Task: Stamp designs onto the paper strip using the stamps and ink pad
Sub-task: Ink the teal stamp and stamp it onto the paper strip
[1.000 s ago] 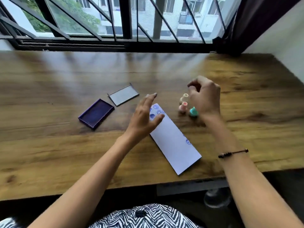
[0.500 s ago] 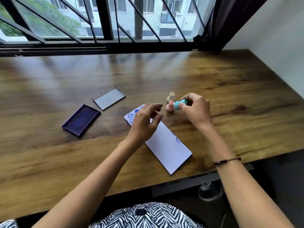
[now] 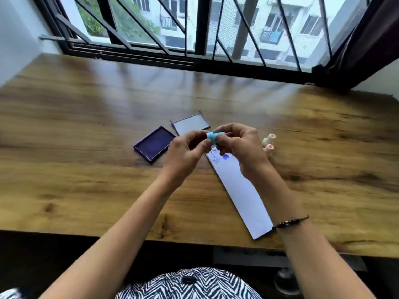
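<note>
Teal stamp (image 3: pixel 212 138) sits pinched between my left hand (image 3: pixel 185 156) and right hand (image 3: pixel 239 152), fingers clamped on it; ink pad (image 3: pixel 153 143) at nine o'clock.

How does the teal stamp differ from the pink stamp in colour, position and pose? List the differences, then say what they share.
1. Colour: the teal stamp is blue-green; the pink stamp is pale pink.
2. Position: the teal stamp is held above the paper strip by the left hand and right hand; the pink stamp rests on the table, untouched.
3. Pose: the teal stamp lies sideways in the fingers; the pink stamp appears upright.
Shared: both are small, rounded stamps.
</note>
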Motion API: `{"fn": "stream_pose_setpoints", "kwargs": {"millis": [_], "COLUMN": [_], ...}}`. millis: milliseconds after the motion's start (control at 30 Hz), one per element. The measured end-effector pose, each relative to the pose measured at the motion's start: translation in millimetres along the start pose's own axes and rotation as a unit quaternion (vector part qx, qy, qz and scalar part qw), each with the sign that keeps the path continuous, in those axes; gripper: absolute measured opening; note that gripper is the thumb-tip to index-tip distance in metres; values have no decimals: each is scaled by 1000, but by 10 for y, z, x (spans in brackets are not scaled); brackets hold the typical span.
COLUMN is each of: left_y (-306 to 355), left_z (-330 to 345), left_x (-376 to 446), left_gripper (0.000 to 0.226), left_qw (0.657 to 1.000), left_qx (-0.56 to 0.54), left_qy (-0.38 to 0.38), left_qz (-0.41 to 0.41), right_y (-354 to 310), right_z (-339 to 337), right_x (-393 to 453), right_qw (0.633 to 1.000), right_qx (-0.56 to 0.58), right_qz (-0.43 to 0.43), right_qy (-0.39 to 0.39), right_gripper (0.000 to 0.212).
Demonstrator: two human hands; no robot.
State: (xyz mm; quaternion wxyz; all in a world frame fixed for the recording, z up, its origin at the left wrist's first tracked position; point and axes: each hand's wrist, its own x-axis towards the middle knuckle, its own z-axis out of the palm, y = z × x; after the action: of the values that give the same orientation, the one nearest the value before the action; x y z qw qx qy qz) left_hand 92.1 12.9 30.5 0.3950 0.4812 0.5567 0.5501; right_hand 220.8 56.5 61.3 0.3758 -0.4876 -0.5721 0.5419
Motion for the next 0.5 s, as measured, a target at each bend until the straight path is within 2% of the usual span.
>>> {"fn": "stream_pose_setpoints", "kwargs": {"millis": [167, 233, 367, 500], "left_y": [-67, -149, -339, -458], "left_z": [-457, -625, -838, -878], "left_x": [-65, -120, -231, -300], "left_gripper": [10, 14, 8, 11], "left_qw": [991, 978, 948, 932], "left_qx": [-83, -104, -124, -140], "left_qy": [102, 172, 281, 321], "left_qz": [-41, -58, -83, -96], "right_y": [-59, -80, -74, 72], "right_z": [489, 675, 1089, 1323], "right_x": [157, 248, 458, 553], "right_qw": [993, 978, 898, 807], "right_qx": [-52, -135, -344, -487], "right_qz": [-96, -151, -247, -273], "right_qy": [-32, -48, -121, -191], "right_gripper": [28, 22, 25, 25]}}
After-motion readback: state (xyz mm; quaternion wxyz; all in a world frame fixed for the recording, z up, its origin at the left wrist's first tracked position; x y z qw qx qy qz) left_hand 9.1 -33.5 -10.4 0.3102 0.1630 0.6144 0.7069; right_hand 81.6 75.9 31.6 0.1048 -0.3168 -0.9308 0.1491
